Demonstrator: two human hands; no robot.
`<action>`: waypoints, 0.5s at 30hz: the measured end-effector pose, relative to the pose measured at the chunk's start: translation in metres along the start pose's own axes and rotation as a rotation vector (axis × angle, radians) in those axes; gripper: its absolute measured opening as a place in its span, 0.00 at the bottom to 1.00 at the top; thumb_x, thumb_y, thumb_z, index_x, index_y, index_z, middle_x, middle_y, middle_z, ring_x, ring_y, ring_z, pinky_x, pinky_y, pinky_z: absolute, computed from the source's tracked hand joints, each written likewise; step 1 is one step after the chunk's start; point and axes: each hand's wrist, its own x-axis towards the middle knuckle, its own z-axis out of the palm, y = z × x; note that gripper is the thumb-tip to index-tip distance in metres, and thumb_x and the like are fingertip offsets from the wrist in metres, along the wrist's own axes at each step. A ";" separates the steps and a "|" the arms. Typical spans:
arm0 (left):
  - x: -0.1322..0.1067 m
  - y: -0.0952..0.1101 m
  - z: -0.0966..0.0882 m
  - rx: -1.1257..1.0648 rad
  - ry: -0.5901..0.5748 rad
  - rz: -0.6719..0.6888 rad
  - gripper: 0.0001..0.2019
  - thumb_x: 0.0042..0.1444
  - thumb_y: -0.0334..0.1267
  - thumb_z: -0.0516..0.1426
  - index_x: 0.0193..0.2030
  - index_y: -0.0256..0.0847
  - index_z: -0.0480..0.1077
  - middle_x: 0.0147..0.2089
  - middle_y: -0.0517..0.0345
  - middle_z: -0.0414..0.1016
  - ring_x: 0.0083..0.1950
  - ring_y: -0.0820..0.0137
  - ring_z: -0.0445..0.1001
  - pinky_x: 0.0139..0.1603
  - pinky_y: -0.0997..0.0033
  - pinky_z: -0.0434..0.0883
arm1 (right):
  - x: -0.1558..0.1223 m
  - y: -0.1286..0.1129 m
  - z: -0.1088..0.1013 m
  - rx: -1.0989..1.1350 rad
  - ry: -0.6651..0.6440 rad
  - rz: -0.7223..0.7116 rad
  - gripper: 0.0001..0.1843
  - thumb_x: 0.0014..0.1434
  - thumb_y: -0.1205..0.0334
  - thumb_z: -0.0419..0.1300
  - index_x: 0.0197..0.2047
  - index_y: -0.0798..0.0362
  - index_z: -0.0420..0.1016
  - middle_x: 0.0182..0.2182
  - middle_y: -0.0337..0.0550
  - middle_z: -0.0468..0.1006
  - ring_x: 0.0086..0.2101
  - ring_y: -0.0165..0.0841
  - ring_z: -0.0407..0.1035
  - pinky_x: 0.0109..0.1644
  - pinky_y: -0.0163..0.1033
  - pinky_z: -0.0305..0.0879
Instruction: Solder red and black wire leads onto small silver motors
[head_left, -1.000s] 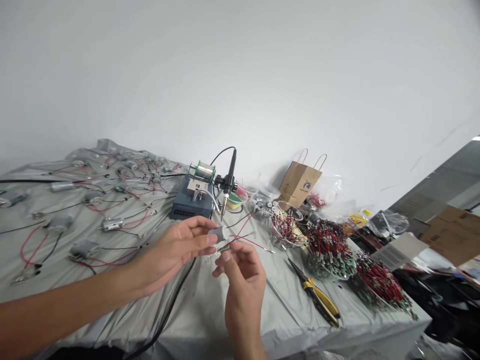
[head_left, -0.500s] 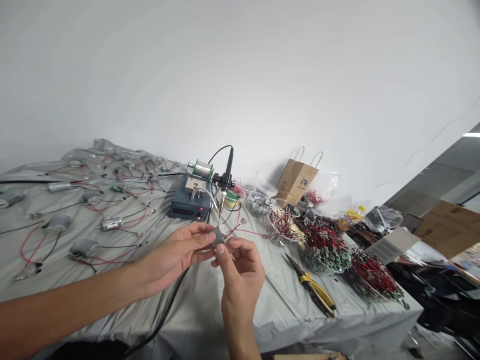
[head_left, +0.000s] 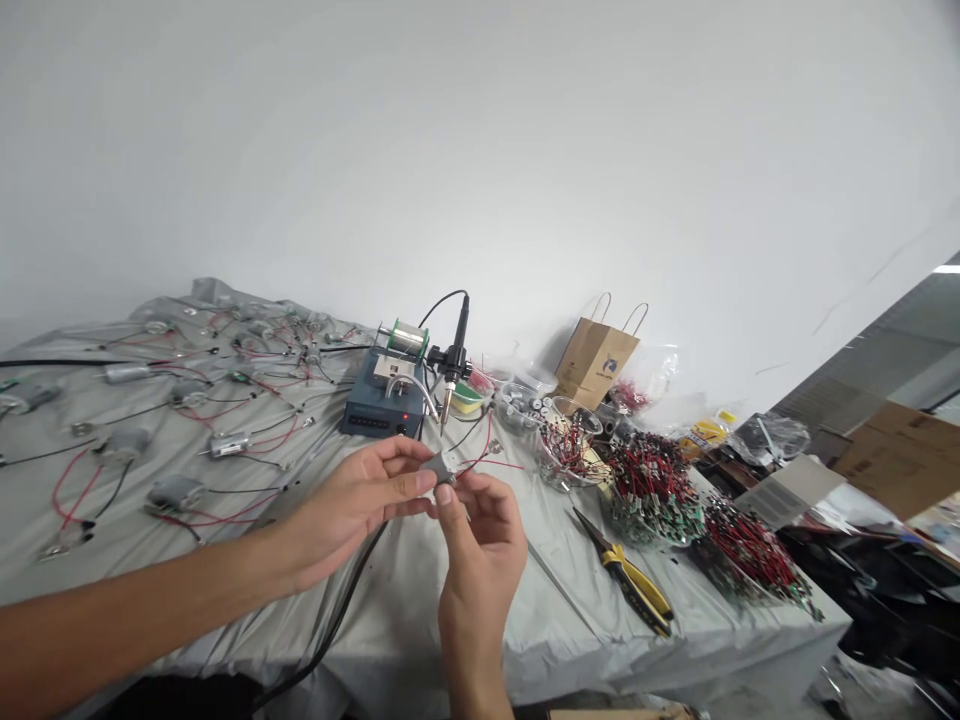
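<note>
The left hand point(head_left: 352, 505) grips a small motor point(head_left: 437, 467) just in front of the soldering station point(head_left: 381, 407); the right hand point(head_left: 480, 550) pinches closed on the motor's near end, steadying it.

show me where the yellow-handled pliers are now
In the head view, the yellow-handled pliers lie on the grey sheet, right of the person's right hand and just below the heap of red-wired parts.

Bright, even light, soft shadows, curved edges
</note>
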 end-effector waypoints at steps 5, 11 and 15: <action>0.001 0.000 -0.001 -0.041 0.012 -0.023 0.11 0.56 0.36 0.76 0.43 0.46 0.82 0.41 0.64 0.85 0.44 0.72 0.83 0.49 0.79 0.80 | -0.001 -0.002 0.002 -0.020 0.036 -0.085 0.17 0.53 0.56 0.81 0.41 0.51 0.82 0.41 0.44 0.85 0.39 0.35 0.80 0.42 0.39 0.79; -0.001 0.015 0.001 -0.114 0.060 -0.052 0.12 0.54 0.37 0.77 0.39 0.43 0.81 0.37 0.63 0.82 0.40 0.74 0.84 0.51 0.79 0.82 | -0.003 0.002 -0.016 -0.151 0.038 -0.156 0.17 0.56 0.52 0.79 0.44 0.50 0.85 0.45 0.50 0.86 0.41 0.39 0.83 0.43 0.42 0.82; -0.014 0.035 -0.019 -0.087 0.132 -0.061 0.13 0.55 0.37 0.76 0.42 0.40 0.80 0.39 0.58 0.84 0.37 0.73 0.85 0.48 0.77 0.84 | 0.006 0.007 -0.038 -0.237 0.100 -0.166 0.16 0.54 0.51 0.80 0.40 0.51 0.85 0.41 0.49 0.86 0.36 0.39 0.81 0.35 0.40 0.81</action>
